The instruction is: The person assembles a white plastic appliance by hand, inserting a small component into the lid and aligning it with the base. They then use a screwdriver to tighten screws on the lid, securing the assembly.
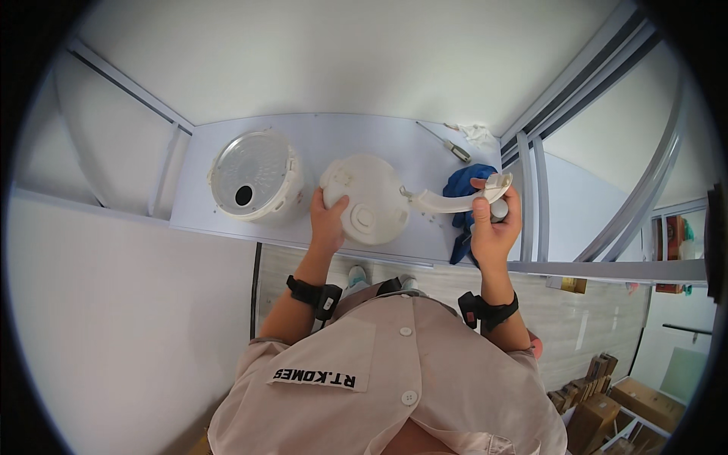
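A round off-white plastic part with a small raised ring near its middle is held above the table's near edge. My left hand grips its left side, thumb on top. From its right side runs a curved white plastic arm, like a handle; whether the two are joined cannot be told. My right hand is closed around the arm's far end, which has a flared white piece on top. A small grey round piece shows between those fingers. Behind this hand lies a blue cloth.
A white tub with a clear lid and a dark round hole stands left on the white table. At the back right lie a screwdriver and crumpled white material. Metal frame posts stand at right; cardboard boxes sit lower right.
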`<state>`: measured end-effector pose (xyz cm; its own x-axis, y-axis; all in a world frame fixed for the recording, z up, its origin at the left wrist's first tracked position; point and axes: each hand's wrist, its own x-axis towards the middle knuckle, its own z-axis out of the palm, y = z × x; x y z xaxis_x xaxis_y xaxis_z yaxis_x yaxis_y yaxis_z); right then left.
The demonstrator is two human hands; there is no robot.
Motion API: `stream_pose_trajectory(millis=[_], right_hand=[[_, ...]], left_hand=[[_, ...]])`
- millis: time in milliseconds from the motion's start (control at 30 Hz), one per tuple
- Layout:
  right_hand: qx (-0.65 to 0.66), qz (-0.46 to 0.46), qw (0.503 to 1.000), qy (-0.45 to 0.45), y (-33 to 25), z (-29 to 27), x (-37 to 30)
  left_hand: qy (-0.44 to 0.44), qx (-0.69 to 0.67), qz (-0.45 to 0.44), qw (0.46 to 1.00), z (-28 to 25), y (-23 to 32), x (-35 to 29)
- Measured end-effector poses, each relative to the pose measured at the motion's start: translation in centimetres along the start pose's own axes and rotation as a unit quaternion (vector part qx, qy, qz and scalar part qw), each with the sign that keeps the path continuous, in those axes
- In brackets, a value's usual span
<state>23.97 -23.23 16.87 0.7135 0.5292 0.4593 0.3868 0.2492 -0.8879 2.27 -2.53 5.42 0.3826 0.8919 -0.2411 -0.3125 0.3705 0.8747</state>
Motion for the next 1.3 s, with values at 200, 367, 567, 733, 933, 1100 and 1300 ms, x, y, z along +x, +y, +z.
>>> stream_pose_trajectory(millis=[200,367,567,733,933,1100,1300], right_hand=[[0.013,0.022,1.0,0.007,0.2,-0.3,0.0],[-0.044,-0.06,0.997,0.0,1.3,0.1,0.1],[-0.116,-0.031,0.993,-0.016,2.5,-0.2,0.1],[-0.161,0.021,0.987,-0.005,4.3,0.0,-0.8],[-0.206,0.039,0.978,0.011,7.3,0.5,-2.0],[-0.216,0.081,0.973,0.012,7.7,1.1,-2.2],[-0.248,0.07,0.966,0.014,8.7,2.0,-2.4]], left_hand=[[0.0,-0.095,-0.031,0.995,-0.8,-1.4,1.0],[-0.018,-0.102,-0.028,0.994,-1.5,-2.0,1.0],[-0.04,-0.113,-0.033,0.992,-2.1,-2.0,0.4],[-0.027,-0.113,-0.037,0.993,-2.7,-2.4,0.0],[-0.013,-0.097,-0.047,0.994,-2.1,-1.7,-1.1],[-0.016,-0.102,-0.033,0.994,-2.8,-2.5,-1.1],[-0.028,-0.118,-0.027,0.992,-3.1,-3.1,-0.6]])
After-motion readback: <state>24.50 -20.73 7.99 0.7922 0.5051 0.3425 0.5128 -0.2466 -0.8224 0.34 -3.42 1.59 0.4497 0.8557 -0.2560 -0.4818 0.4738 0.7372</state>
